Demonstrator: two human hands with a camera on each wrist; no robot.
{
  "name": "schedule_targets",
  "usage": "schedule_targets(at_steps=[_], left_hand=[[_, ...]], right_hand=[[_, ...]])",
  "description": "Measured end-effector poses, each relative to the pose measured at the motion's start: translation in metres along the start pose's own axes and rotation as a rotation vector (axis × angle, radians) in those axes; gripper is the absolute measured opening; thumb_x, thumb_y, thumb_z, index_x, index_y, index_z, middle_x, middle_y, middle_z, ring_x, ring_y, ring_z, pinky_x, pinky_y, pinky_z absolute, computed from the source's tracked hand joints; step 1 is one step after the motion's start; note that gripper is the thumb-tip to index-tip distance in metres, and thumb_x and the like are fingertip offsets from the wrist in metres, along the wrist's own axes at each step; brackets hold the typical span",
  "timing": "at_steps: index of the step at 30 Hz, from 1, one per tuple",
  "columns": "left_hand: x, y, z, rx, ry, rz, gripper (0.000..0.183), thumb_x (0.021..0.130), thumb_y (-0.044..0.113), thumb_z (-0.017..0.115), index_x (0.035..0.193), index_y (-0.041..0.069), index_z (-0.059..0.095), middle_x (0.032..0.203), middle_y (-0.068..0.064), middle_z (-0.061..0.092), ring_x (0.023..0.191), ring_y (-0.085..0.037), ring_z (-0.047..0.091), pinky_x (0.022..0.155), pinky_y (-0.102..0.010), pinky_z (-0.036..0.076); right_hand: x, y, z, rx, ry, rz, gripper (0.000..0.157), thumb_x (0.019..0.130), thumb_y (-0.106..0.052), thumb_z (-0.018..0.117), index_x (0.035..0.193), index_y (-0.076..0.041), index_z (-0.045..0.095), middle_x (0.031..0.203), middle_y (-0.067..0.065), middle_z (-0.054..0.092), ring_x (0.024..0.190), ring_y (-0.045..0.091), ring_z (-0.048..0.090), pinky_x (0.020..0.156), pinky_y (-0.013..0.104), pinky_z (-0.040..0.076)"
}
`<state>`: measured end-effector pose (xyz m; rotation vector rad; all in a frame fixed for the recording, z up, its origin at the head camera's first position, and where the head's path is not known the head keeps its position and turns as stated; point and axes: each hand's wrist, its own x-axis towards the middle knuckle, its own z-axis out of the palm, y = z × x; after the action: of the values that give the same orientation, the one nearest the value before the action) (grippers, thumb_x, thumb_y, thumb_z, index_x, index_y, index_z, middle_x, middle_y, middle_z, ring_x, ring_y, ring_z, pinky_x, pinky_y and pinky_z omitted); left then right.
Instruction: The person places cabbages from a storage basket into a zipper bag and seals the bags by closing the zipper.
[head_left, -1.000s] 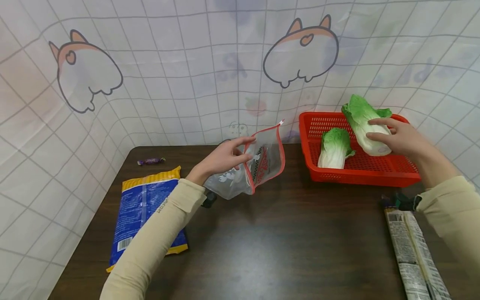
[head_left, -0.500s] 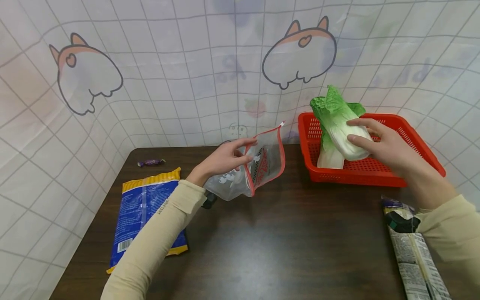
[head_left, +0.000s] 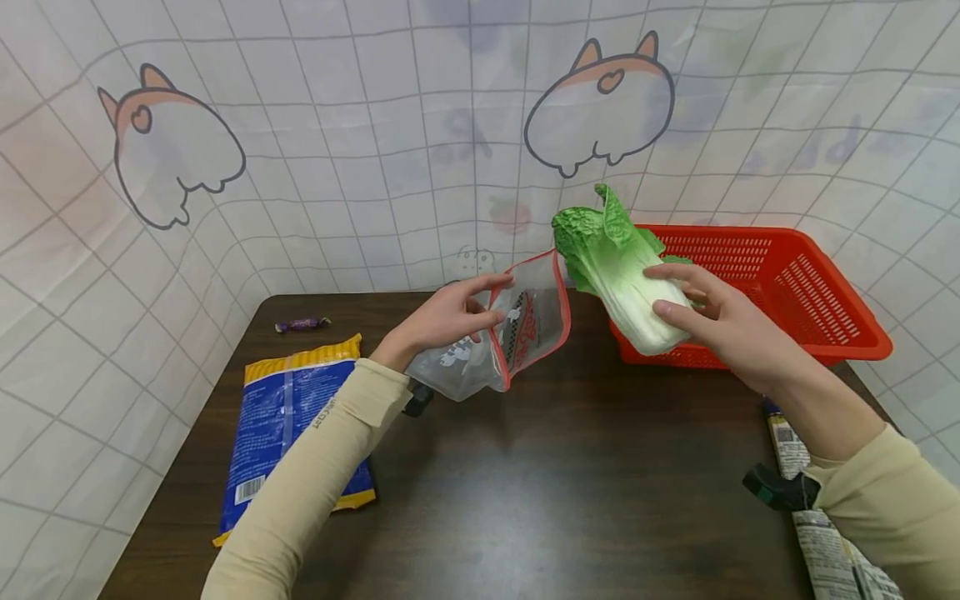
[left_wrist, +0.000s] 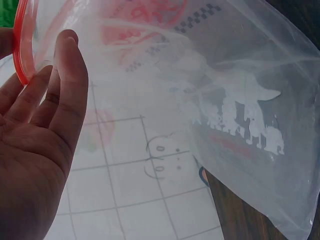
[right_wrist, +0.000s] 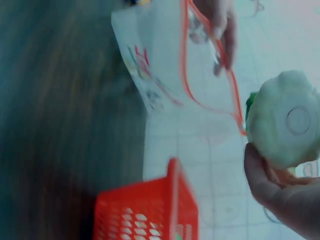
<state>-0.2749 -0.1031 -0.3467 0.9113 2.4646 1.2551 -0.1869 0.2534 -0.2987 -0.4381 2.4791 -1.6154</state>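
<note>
My right hand (head_left: 723,321) grips a napa cabbage (head_left: 618,283) by its white lower part, leafy end tilted up and left, in front of the red basket's left side. The right wrist view shows the round base of this cabbage (right_wrist: 287,120) above my thumb. My left hand (head_left: 453,317) holds the red-edged rim of a clear zip bag (head_left: 468,362), its mouth spread open toward the cabbage. In the left wrist view the fingers (left_wrist: 70,85) lie at the bag's red rim, with white and red prints on the film. The cabbage's leaves are close to the rim; contact is unclear.
A red plastic basket (head_left: 817,292) stands at the back right; the held cabbage mostly hides another cabbage in it. On the left lie a blue and yellow packet (head_left: 281,442) and a purple wrapped candy (head_left: 302,325). A long printed packet (head_left: 821,542) lies under my right forearm.
My right hand has carried the cabbage leftward from above the basket to beside the bag's mouth. The left hand and the bag have stayed nearly still.
</note>
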Motion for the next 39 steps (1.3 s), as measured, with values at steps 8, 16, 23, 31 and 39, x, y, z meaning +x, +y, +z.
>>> schedule_targets(at_steps=[8, 16, 23, 31, 39], left_hand=[[0.0, -0.002, 0.002, -0.073, -0.018, 0.042, 0.059, 0.096, 0.022, 0.062, 0.15, 0.023, 0.04, 0.15, 0.0, 0.044, 0.086, -0.017, 0.067, 0.065, -0.038, 0.055], [0.0, -0.001, -0.003, -0.064, 0.014, 0.028, 0.064, 0.094, 0.018, 0.064, 0.152, 0.026, 0.037, 0.15, 0.003, 0.041, 0.078, -0.019, 0.067, 0.064, -0.037, 0.054], [0.001, 0.006, -0.006, 0.012, 0.023, 0.071, 0.066, 0.093, 0.009, 0.059, 0.152, 0.029, 0.037, 0.149, 0.004, 0.044, 0.07, -0.028, 0.062, 0.057, -0.035, 0.049], [-0.001, 0.007, -0.007, 0.031, 0.036, 0.078, 0.067, 0.092, 0.007, 0.058, 0.151, 0.029, 0.038, 0.127, -0.005, 0.059, 0.072, -0.027, 0.061, 0.055, -0.039, 0.049], [-0.003, 0.003, -0.005, 0.009, 0.011, 0.11, 0.066, 0.093, 0.006, 0.058, 0.152, 0.025, 0.037, 0.138, -0.004, 0.052, 0.079, -0.026, 0.063, 0.062, -0.039, 0.054]], right_hand=[[0.001, 0.02, 0.03, 0.493, -0.193, -0.183, 0.039, 0.106, -0.011, 0.036, 0.144, -0.02, 0.037, 0.134, 0.013, 0.031, 0.112, 0.02, 0.045, 0.087, 0.029, 0.051], [0.008, 0.032, 0.046, 0.349, -0.203, 0.024, 0.039, 0.105, -0.025, 0.045, 0.143, -0.02, 0.037, 0.141, 0.016, 0.025, 0.108, 0.023, 0.05, 0.086, 0.035, 0.051], [0.008, 0.019, 0.049, -0.206, -0.181, 0.057, 0.047, 0.096, -0.047, 0.058, 0.138, -0.029, 0.048, 0.143, 0.006, 0.043, 0.128, 0.031, 0.041, 0.094, 0.05, 0.041], [0.013, 0.013, 0.042, -0.411, -0.311, -0.055, 0.039, 0.092, -0.049, 0.063, 0.128, -0.041, 0.054, 0.132, -0.006, 0.053, 0.117, 0.018, 0.051, 0.093, 0.045, 0.043], [0.014, 0.019, 0.028, -0.316, -0.359, -0.093, 0.038, 0.094, -0.038, 0.064, 0.131, -0.034, 0.055, 0.137, -0.004, 0.051, 0.129, 0.022, 0.042, 0.099, 0.051, 0.038]])
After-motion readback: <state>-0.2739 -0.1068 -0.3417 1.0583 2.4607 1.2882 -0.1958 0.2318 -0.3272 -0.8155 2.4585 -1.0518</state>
